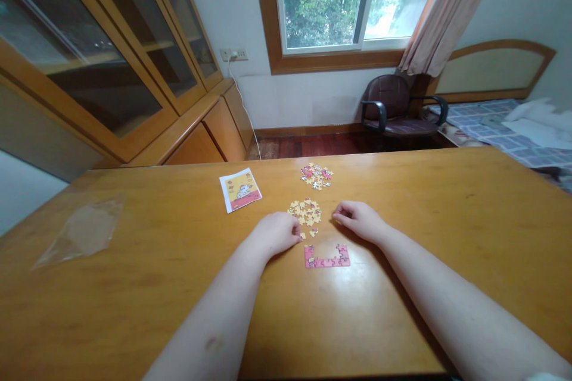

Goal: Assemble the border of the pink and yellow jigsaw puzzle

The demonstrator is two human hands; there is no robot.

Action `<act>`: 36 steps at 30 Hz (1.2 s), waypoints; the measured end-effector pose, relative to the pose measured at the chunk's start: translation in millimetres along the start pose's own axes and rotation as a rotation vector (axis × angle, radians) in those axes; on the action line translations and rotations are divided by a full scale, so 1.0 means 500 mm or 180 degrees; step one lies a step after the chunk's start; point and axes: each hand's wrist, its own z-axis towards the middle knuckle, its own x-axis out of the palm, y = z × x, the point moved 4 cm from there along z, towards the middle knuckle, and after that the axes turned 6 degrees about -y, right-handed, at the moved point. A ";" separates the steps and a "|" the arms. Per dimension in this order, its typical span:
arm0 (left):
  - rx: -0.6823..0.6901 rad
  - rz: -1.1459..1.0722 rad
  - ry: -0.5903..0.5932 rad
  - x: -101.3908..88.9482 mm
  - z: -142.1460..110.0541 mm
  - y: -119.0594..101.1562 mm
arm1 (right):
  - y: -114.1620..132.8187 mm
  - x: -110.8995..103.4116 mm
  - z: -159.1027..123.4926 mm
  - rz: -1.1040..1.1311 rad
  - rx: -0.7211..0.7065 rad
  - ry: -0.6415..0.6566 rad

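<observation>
My left hand (277,233) rests on the table with curled fingers. Its fingertips close at a small yellow puzzle piece (302,236) just below a loose cluster of yellow pieces (305,212). Right of that cluster, my right hand (357,218) lies low over the table, thumb and fingers drawn together; whether anything is between them is too small to see. Nearer to me is a joined pink puzzle section (328,262), a bottom strip with short sides rising at both ends. Another single piece (313,232) lies between the cluster and this section.
Farther back sits a mixed pile of pink, white and yellow pieces (316,175). A picture card (240,190) with a yellow and pink design lies left of it. Clear plastic wrapping (84,229) is at the table's left. Beyond the table (402,333) stands an armchair (395,107).
</observation>
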 end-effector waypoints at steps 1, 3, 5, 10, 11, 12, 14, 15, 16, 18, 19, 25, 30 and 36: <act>0.0058 -0.0011 0.0021 0.001 -0.001 -0.005 | 0.001 0.000 0.000 -0.0005 -0.0001 0.0005; 0.0180 -0.0041 -0.0004 0.004 -0.001 -0.016 | 0.004 -0.001 -0.002 -0.0023 -0.0010 0.0006; 0.0339 -0.0090 -0.0053 0.008 0.000 -0.028 | 0.008 -0.001 -0.004 -0.0051 -0.0033 0.0004; 0.0799 -0.0288 -0.0147 0.015 0.001 -0.056 | 0.014 0.002 -0.008 -0.0092 -0.0155 0.0053; 0.0831 -0.0314 -0.0209 0.014 0.001 -0.058 | 0.015 0.002 -0.008 -0.0098 -0.0161 0.0057; 0.0846 -0.0328 -0.0272 0.014 0.001 -0.059 | 0.016 0.001 -0.008 -0.0106 -0.0163 0.0054; 0.0829 -0.0306 -0.0347 0.014 0.002 -0.059 | 0.021 0.000 -0.010 -0.0084 -0.0210 0.0092; 0.0804 -0.0270 -0.0361 0.015 0.002 -0.057 | 0.026 -0.001 -0.011 -0.0043 -0.0288 0.0152; 0.0770 -0.0220 -0.0366 0.016 0.003 -0.055 | 0.034 0.000 -0.013 0.0014 -0.0417 0.0237; 0.0684 -0.0122 -0.0389 0.016 0.004 -0.050 | 0.054 0.003 -0.021 0.0115 -0.0781 0.0417; 0.0638 -0.0083 -0.0409 0.015 0.005 -0.047 | 0.064 0.004 -0.025 0.0123 -0.0975 0.0480; 0.0357 0.0082 -0.0491 0.008 0.007 -0.041 | 0.088 0.019 -0.041 -0.0046 -0.1523 0.0509; 0.0125 0.0064 -0.0523 0.007 0.010 -0.037 | 0.059 0.015 -0.025 -0.0248 -0.1276 0.0175; 0.0029 0.0012 -0.0491 0.004 0.012 -0.025 | 0.025 -0.006 -0.009 -0.0458 -0.0897 -0.0184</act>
